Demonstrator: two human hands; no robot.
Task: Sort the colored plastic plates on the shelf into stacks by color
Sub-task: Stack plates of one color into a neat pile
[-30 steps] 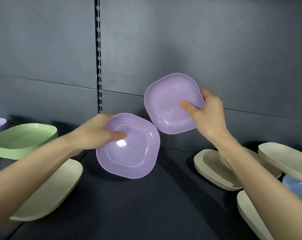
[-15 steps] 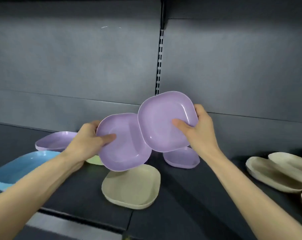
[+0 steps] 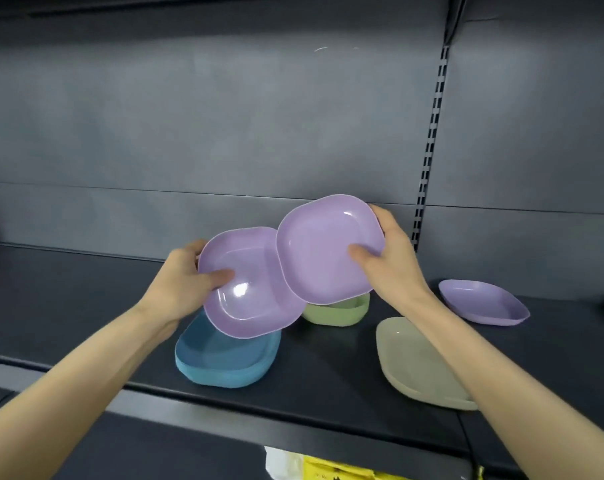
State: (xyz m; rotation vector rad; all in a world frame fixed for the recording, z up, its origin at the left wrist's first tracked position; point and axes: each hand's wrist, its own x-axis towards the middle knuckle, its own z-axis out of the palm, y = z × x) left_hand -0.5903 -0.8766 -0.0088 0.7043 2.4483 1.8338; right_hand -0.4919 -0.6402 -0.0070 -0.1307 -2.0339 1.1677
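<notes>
Shop: dark metal shelf w/ slotted upright, yellow edge label

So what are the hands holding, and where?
The left hand pinches the lower purple plate at its left edge; the right hand, the upper purple plate at its right edge.

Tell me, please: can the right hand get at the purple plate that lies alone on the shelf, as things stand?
Probably not yet. The right hand grips a raised purple plate, so it has no free fingers. The way itself looks free: nothing stands between the hand and the lone purple plate.
</notes>
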